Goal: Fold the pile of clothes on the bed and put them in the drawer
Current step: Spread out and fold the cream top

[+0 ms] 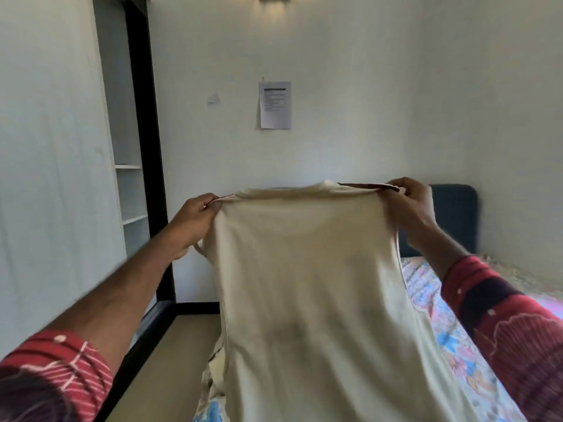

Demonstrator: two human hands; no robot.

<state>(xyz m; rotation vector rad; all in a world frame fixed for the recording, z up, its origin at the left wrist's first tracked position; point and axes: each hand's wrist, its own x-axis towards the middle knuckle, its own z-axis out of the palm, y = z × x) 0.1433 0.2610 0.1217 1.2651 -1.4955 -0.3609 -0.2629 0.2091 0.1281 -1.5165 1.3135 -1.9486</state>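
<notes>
A cream-coloured garment (307,284) hangs spread out in front of me, held up by its top edge. My left hand (195,220) pinches its upper left corner and my right hand (411,205) pinches its upper right corner, where a dark red trim shows. The cloth drops down over the bed (451,330), which has a floral sheet. The garment hides most of the bed and any pile of clothes on it. No drawer is in view.
A dark blue headboard (454,214) stands against the far wall. On the left is a tall wardrobe with a dark frame (146,147) and white shelves (132,193). A paper sheet (275,105) hangs on the wall. Bare floor (182,345) lies between wardrobe and bed.
</notes>
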